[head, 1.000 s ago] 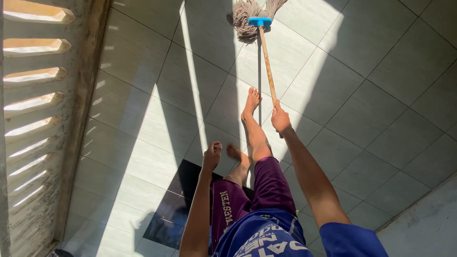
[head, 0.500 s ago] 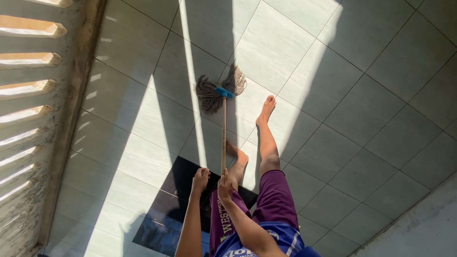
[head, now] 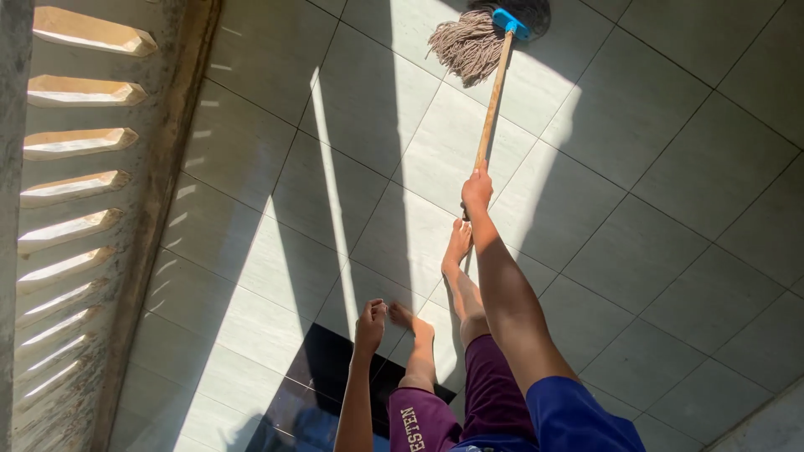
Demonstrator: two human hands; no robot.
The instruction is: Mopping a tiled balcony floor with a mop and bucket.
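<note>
One right hand [head: 477, 191] grips mop [head: 492, 88], head pointing away.

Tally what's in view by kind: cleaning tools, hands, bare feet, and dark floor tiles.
Cleaning tools: 1, the string mop with blue clamp and wooden handle, gripped by the right hand
Hands: 2, counting the free left hand
Bare feet: 2
Dark floor tiles: 1, the glossy black tile
Total: 6

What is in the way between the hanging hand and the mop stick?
Nothing visible. The left hand hangs free beside the legs, while the right hand grips the mop handle. Only bare floor tiles show between them.
</note>
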